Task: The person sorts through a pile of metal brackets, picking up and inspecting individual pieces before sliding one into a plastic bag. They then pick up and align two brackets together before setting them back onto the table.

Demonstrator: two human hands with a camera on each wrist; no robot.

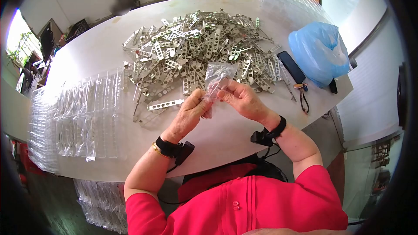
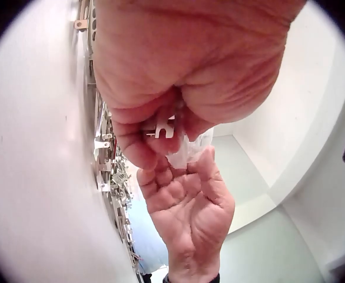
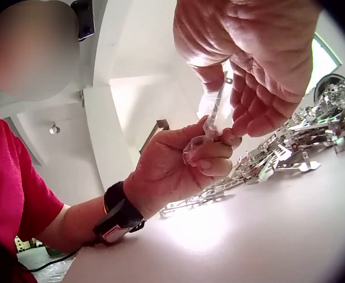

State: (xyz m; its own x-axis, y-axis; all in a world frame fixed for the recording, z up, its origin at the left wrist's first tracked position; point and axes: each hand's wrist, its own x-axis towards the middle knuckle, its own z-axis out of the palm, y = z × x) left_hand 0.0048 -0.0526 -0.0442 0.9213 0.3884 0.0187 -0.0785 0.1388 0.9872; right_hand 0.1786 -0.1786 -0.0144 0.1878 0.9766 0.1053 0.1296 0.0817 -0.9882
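A clear, crinkled, thin plastic bag, glossy and creased, is held upright between the two hands, in front of a heaped pile of silver perforated metal brackets. The left hand curls its fingers and thumb round the lower part of the bag, and the right hand pinches it just beside, the fingertips of both hands close together. A slim, flat silver metal strip runs from the left hand up toward the right hand's thumb; its notched, square-cut end shows in the left hand's grasp. Whether the strip lies wholly inside the film cannot be told.

The loose brackets are long, narrow and shiny, punched with rows of round holes, tangled at all angles on a smooth white table. One holed bracket lies at the pile's near edge, just beside the left hand. Well to the left, wrinkled clear packets lie on ribbed transparent plastic trays. On the right sits a rounded, rumpled light-blue plastic bag.
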